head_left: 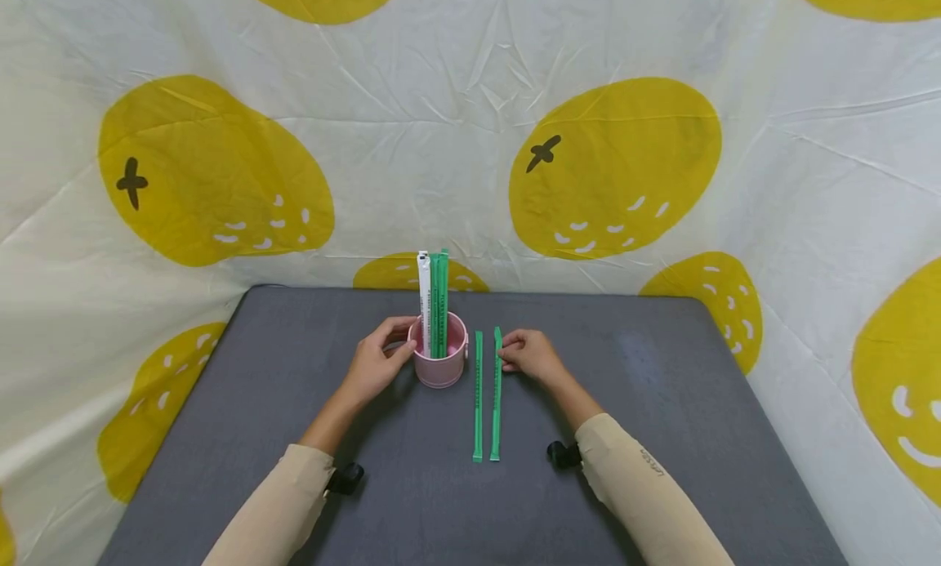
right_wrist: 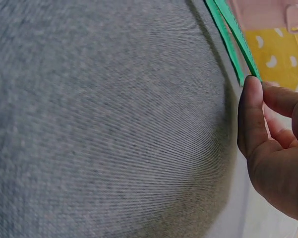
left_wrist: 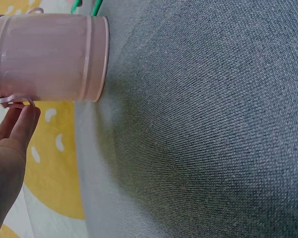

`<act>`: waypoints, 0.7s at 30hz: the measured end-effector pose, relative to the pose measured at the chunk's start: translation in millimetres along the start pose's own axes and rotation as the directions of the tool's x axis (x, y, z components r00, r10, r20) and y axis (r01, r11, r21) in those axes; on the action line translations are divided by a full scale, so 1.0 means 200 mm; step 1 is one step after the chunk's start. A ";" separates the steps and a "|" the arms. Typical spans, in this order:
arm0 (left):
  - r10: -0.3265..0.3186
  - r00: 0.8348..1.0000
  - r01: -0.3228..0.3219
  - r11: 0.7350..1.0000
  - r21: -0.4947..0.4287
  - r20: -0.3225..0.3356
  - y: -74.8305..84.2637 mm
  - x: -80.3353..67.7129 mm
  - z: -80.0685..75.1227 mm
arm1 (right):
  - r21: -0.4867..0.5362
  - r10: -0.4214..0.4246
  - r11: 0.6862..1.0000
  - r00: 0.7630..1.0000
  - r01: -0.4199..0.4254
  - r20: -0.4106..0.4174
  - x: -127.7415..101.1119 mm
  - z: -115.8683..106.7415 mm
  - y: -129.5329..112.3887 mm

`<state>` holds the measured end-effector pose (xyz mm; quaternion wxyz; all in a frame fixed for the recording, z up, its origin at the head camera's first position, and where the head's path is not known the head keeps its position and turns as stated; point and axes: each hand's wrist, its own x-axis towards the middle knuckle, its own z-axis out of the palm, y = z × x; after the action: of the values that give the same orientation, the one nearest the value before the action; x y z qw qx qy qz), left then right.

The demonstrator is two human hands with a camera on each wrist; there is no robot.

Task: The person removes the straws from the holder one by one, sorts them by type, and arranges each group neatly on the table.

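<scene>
1. My left hand (head_left: 373, 368) grips the pink bucket (head_left: 441, 373) by its left side, thumb toward the front.
2. Bucket upright on the grey table (head_left: 412, 492); a white stick (head_left: 425, 296) and several green sticks (head_left: 439, 305) stand inside, tops well above the rim.
3. My right hand (head_left: 532, 356) pinches the outer green stick (head_left: 496, 411) near its far end.
4. Inner green stick (head_left: 478, 411) lies untouched, between that one and the bucket, roughly parallel.
</scene>
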<state>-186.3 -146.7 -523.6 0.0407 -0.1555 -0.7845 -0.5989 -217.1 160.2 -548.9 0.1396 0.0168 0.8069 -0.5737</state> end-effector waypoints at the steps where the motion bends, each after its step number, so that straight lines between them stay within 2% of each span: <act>1: -0.001 1.000 0.001 1.000 0.002 0.000 0.00 0.00 0.00 | 0.001 0.005 1.000 1.000 -0.005 -0.001 0.00 0.01 0.00; 3: -0.006 1.000 0.006 1.000 0.012 0.004 0.02 0.00 0.00 | -0.005 -0.003 1.000 1.000 0.003 0.001 0.00 0.01 0.00; 9: -0.002 1.000 0.002 1.000 0.003 0.017 0.16 -0.03 0.00 | -0.078 -0.019 0.997 1.000 0.017 -0.023 0.01 0.03 0.00; 14: -0.013 1.000 0.013 1.000 -0.017 0.018 0.16 -0.03 0.00 | -0.139 -0.032 0.990 0.999 0.026 -0.040 0.03 0.04 -0.01; 21: -0.015 1.000 0.015 1.000 0.009 0.012 0.18 -0.04 0.00 | -0.181 -0.049 0.983 0.998 0.042 -0.037 0.03 0.05 -0.02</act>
<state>-169.4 -140.3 -492.6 0.0322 -0.1533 -0.7887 -0.5945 -222.0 148.6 -549.3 0.1108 -0.0026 0.8584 -0.5009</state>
